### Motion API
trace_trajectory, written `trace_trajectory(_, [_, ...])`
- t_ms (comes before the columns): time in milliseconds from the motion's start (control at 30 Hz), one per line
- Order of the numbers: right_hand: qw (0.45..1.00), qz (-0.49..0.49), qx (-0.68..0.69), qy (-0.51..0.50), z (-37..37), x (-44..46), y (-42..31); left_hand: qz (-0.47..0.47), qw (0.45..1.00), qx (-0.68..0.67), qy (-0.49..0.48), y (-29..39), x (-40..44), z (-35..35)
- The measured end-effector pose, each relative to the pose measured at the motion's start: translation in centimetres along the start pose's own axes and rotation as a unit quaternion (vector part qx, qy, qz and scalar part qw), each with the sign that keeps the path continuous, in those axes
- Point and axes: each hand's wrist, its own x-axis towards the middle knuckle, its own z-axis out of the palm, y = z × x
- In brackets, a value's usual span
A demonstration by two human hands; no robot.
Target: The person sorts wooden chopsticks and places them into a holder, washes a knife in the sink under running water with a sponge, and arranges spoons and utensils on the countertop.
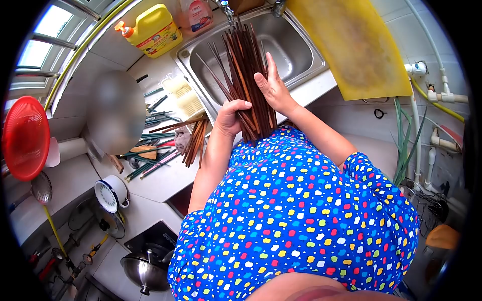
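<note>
In a kitchen, past the red basin (26,138) and pot (111,193): loose chopsticks (196,143), strewn across the white counter (150,184). Gripped low in the closed left hand (232,118), before the steel sink (296,47): an upright bundle (246,75), stiff, probably light per stick but weighty together, and liable to slide apart. Best held round the middle, two-handed. Against its right side, an open right hand (277,93), fingers extended. Beyond: yellow sheet (351,55), tiles, white pipes (415,130).
</note>
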Motion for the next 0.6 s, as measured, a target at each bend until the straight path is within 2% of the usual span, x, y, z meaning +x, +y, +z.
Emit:
trace_trajectory(100, [0.999,-0.017,0.028,0.021,0.1,-0.2,-0.5,0.008,1.000,0.012,-0.010,-0.1,-0.1,0.1])
trace_trajectory(167, [0.986,-0.023,0.165,0.031,0.4,-0.4,-1.1,0.006,1.000,-0.007,-0.026,-0.2,0.0,-0.3])
trace_trajectory(267, [0.972,-0.008,0.229,0.043,0.3,-0.8,-2.0,0.006,0.999,-0.036,-0.032,-0.5,-0.1,-0.6])
trace_trajectory(367, [0.977,-0.051,0.176,0.105,0.6,-0.9,-2.6,0.013,0.998,-0.052,-0.034,-0.6,0.3,0.1])
trace_trajectory(600, [0.971,-0.093,0.166,0.143,1.0,-0.4,-2.4,0.015,0.997,-0.062,-0.048,-0.7,0.3,-0.9])
